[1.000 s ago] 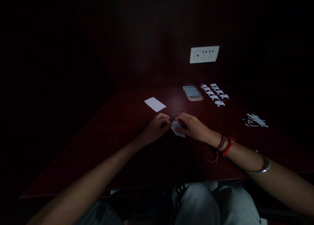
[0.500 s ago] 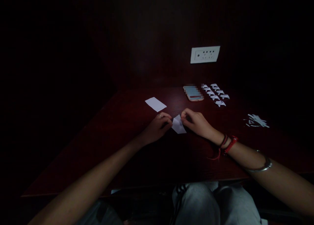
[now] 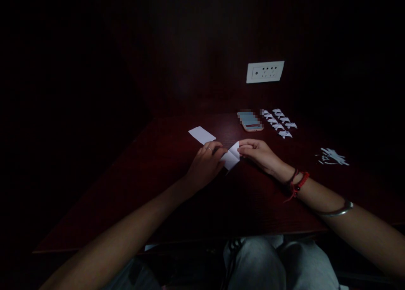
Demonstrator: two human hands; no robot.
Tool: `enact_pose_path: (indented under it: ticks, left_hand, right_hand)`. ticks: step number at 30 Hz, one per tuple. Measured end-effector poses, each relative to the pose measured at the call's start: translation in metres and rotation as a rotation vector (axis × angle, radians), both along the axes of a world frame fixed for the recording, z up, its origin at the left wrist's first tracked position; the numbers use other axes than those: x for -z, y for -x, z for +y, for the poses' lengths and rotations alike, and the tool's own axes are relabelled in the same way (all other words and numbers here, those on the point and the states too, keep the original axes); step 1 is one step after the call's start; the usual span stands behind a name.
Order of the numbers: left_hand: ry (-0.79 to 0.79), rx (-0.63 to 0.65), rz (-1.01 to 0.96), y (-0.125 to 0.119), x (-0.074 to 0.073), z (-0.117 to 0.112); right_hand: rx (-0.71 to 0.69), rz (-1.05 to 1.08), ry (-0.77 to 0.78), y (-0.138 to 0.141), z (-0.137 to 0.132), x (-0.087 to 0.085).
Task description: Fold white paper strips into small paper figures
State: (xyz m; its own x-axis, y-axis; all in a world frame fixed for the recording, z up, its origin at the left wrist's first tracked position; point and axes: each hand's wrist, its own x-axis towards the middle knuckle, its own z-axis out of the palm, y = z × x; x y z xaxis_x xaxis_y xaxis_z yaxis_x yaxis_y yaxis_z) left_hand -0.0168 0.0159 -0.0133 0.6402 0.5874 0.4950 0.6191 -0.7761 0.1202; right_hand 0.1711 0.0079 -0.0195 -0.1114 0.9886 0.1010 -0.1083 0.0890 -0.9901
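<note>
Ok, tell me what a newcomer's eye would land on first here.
Probably the creased white paper between the left hand and right hand, bright against the dark red table. Next, the white wall socket above the phone, then the small folded papers to the phone's right.

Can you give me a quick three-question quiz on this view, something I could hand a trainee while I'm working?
1. True or false: the right hand grips one edge of the creased paper.
2. Which lies nearest the wall socket?
A) the loose strips
B) the phone
C) the flat sheet
3. Fill in: the ring is worn on the ___ hand.

Key: 1. True. 2. B, the phone. 3. Left.
</note>
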Motion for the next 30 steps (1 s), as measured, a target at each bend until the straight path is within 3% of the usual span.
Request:
enact_pose_path:
  ticks: [6,12,21,25,30]
  left_hand:
    - [-0.074,-0.004,0.129,-0.006,-0.005,-0.012]
    - [-0.115,-0.067,0.087,-0.002,-0.007,-0.010]
    - [-0.125,-0.035,0.144,0.002,-0.014,-0.012]
    - [-0.053,-0.081,0.048,0.003,-0.013,-0.009]
    - [0.102,-0.106,-0.229,0.003,-0.012,-0.005]
  right_hand:
    - [-0.051,0.073,0.004,0.006,-0.004,-0.001]
    - [-0.042,0.076,0.014,0.009,-0.007,-0.003]
    - [-0.031,0.043,0.013,0.008,-0.006,-0.001]
    - [-0.016,0.059,0.016,0.009,-0.005,0.001]
    - [-0.008,0.018,0.003,0.010,-0.005,0.002]
